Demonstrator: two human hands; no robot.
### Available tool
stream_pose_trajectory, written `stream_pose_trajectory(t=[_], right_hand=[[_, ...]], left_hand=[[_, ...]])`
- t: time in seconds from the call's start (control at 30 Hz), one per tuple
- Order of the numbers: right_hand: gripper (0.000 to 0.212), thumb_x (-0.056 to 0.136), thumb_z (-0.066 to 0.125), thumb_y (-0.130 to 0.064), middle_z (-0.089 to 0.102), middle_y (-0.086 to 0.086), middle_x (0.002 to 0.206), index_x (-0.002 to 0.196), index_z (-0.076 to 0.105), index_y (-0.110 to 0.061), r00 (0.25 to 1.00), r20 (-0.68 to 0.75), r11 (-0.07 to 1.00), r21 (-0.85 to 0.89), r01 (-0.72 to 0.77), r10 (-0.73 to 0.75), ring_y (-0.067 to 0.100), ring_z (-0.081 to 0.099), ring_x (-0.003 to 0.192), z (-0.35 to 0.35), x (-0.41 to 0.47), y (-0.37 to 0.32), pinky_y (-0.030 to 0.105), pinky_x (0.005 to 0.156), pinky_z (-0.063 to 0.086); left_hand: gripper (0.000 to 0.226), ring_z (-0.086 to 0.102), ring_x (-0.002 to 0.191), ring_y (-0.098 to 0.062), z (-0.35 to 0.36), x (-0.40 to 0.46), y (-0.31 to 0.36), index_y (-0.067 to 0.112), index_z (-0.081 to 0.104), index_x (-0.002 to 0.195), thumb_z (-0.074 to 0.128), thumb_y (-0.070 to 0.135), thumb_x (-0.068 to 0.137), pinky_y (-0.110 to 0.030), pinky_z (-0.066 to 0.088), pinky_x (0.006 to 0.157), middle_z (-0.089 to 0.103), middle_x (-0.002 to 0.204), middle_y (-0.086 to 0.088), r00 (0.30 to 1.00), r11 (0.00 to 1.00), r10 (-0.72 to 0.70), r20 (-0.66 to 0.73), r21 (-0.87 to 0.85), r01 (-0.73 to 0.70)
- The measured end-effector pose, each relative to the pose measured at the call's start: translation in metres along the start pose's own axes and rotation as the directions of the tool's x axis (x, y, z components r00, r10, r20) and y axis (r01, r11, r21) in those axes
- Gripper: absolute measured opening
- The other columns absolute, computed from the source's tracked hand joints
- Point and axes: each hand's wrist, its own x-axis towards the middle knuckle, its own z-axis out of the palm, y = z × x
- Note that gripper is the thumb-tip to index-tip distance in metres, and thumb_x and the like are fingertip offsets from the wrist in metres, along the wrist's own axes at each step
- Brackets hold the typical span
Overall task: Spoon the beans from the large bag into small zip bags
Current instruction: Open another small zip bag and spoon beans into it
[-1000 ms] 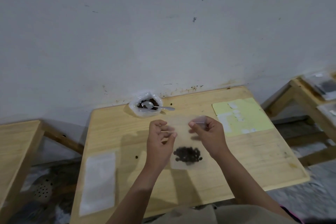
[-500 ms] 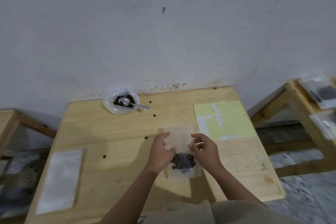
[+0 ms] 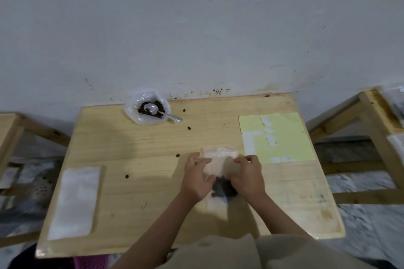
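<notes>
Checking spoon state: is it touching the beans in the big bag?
Touching. Head view shows the spoon bowl resting on the beans inside the big bag.

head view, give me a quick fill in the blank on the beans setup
1. The spoon rests in the large bag at the table's far ____ corner.
2. Both hands lie on the small zip bag, which holds dark ____.
3. The yellow sheet lies to the ____ of the hands.

Missing: left; beans; right

One spoon [image 3: 153, 109]; two hands; three tables
</notes>
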Motion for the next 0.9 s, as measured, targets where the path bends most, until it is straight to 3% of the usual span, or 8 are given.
stream_pose_trajectory(t=[0.07,0.13,0.27,0.4,0.57,0.73,0.8,0.9], right_hand=[[0.038,0.079,0.065,-0.012,0.045,0.009,0.119,0.117,0.060,-0.012,0.998,-0.053,1.000,0.006,0.024,-0.024,0.027,0.046,0.113,0.004,-0.006,-0.012,0.031,0.082,0.047],[0.036,0.078,0.064,-0.010,0.049,0.009,0.113,0.114,0.062,-0.011,0.996,-0.063,0.996,0.055,0.067,-0.064,0.028,0.051,0.108,0.014,-0.011,-0.030,0.030,0.079,0.045],[0.028,0.081,0.064,-0.006,0.056,0.007,0.106,0.110,0.065,-0.007,0.991,-0.006,0.975,0.179,0.131,-0.132,0.020,0.058,0.089,0.045,-0.024,-0.083,0.017,0.076,0.040],[0.024,0.080,0.066,-0.005,0.060,0.003,0.096,0.104,0.067,-0.007,0.973,0.077,0.947,0.254,0.194,-0.220,0.006,0.052,0.072,0.092,-0.039,-0.145,-0.001,0.064,0.036],[0.019,0.083,0.065,-0.009,0.063,0.001,0.092,0.102,0.067,-0.011,0.953,0.196,0.932,0.326,0.158,-0.230,0.006,0.055,0.071,0.155,-0.055,-0.217,0.008,0.068,0.043],[0.018,0.083,0.060,-0.013,0.065,0.007,0.093,0.099,0.065,-0.006,0.945,0.275,0.952,0.292,0.095,-0.179,0.019,0.059,0.078,0.201,-0.061,-0.272,0.025,0.072,0.048],[0.007,0.080,0.061,-0.012,0.059,0.007,0.077,0.077,0.059,-0.006,0.937,0.306,0.965,0.244,0.095,-0.170,0.023,0.057,0.072,0.212,-0.062,-0.287,0.031,0.063,0.045],[0.030,0.078,0.063,-0.011,0.043,-0.003,0.058,0.058,0.041,-0.017,0.950,0.286,0.972,0.227,0.059,-0.124,0.011,0.043,0.053,0.221,-0.062,-0.299,0.023,0.046,0.032]], left_hand=[[0.040,0.031,0.134,-0.018,-0.013,-0.006,-0.007,0.016,0.058,0.123,0.067,0.016,0.085,-0.002,0.031,0.091,0.029,0.143,-0.007,0.997,0.998,0.040,-0.068,-0.039,-0.043],[0.035,0.037,0.129,-0.017,-0.032,-0.014,-0.017,0.010,0.061,0.118,0.068,0.012,0.084,0.005,0.029,0.085,0.038,0.135,-0.008,0.984,0.992,0.080,-0.160,-0.085,-0.094],[0.031,0.047,0.116,-0.015,-0.082,-0.033,-0.059,0.007,0.066,0.108,0.065,0.017,0.079,-0.018,0.036,0.100,0.049,0.119,-0.006,0.942,0.991,0.072,-0.328,-0.083,-0.105],[0.031,0.053,0.111,-0.030,-0.137,-0.057,-0.115,0.001,0.066,0.105,0.072,0.001,0.076,-0.014,0.029,0.099,0.058,0.114,-0.018,0.881,0.999,0.019,-0.472,0.038,-0.001],[0.035,0.049,0.119,-0.039,-0.195,-0.080,-0.190,0.002,0.064,0.112,0.069,0.012,0.079,-0.044,0.037,0.100,0.054,0.125,-0.023,0.806,0.974,-0.173,-0.565,0.026,0.227],[0.048,0.039,0.128,-0.037,-0.233,-0.085,-0.235,0.007,0.057,0.125,0.070,0.019,0.080,-0.044,0.029,0.104,0.043,0.137,-0.019,0.844,0.921,-0.321,-0.430,0.068,0.385],[0.053,0.037,0.128,-0.036,-0.236,-0.084,-0.247,0.008,0.053,0.129,0.068,0.021,0.080,-0.041,0.027,0.104,0.041,0.139,-0.019,0.901,0.919,-0.291,-0.323,0.166,0.356],[0.056,0.037,0.125,-0.034,-0.234,-0.084,-0.253,0.014,0.050,0.132,0.066,0.025,0.079,-0.039,0.031,0.101,0.035,0.141,-0.013,0.919,0.912,-0.279,-0.279,0.221,0.344]])
